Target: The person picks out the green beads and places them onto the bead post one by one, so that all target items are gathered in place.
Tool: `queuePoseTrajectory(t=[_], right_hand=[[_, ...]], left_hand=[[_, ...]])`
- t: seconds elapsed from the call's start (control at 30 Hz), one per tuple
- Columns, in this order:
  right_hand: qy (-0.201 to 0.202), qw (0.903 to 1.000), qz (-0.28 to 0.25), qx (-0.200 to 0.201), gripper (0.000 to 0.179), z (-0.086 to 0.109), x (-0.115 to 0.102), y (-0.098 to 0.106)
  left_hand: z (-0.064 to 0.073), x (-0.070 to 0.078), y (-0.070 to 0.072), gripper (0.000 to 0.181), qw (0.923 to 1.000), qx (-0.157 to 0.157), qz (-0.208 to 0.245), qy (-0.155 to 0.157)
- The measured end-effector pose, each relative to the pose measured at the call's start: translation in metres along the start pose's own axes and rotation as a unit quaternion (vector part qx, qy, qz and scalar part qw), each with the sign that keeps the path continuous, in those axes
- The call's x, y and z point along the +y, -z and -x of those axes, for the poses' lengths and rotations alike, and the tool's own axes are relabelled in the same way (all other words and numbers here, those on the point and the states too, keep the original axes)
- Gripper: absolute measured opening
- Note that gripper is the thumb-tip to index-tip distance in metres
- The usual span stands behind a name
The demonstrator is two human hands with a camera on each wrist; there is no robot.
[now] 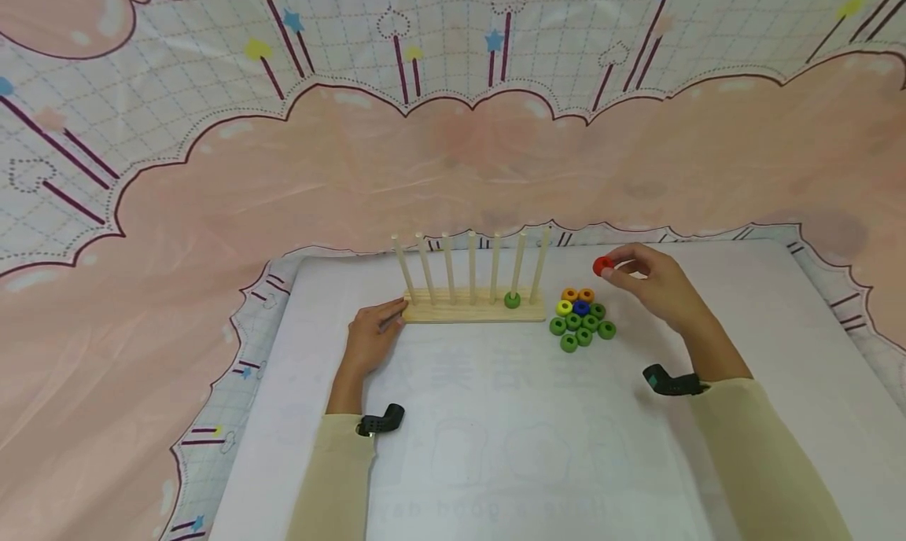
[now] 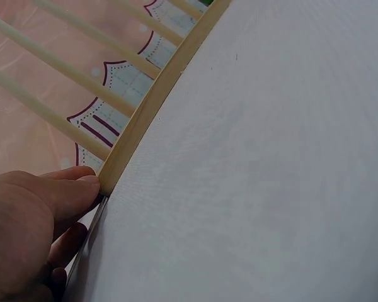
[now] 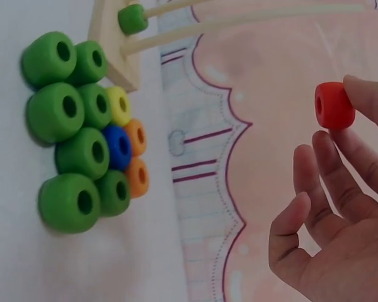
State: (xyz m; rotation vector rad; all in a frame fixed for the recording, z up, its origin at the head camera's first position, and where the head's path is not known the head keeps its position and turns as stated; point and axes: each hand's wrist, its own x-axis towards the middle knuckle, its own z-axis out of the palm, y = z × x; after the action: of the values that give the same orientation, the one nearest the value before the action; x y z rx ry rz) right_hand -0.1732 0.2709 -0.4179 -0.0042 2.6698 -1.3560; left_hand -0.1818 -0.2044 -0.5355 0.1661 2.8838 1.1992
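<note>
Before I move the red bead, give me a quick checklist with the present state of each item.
1. Red bead pinched by the right hand: ok.
2. Red bead lined up over a peg: not ok; it is held to the right of the rightmost peg.
3. Rightmost peg bare: ok; the one beside it carries a green bead.
4. Left hand touching the wooden base: ok, at its left end.
5. Left hand's hold firm enough: cannot tell.
6. Loose beads off the base: ok, grouped to its right.
</note>
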Motion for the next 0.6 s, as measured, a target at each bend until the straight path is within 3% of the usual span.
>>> queuePoseTrajectory(t=[0.47,0.6], right_hand=[[0.018,0.9991,0.002,0.037,0.053,-0.006,-0.034,0.002],[0.042,0.9981,-0.007,0.044,0.046,-0.008,-0.041,0.001]], left_hand=[[-0.001,-0.002,-0.001,0.039,1.0,0.0,0.006,-0.002],[0.0,-0.003,-0.002,0.039,1.0,0.002,0.004,-0.002]])
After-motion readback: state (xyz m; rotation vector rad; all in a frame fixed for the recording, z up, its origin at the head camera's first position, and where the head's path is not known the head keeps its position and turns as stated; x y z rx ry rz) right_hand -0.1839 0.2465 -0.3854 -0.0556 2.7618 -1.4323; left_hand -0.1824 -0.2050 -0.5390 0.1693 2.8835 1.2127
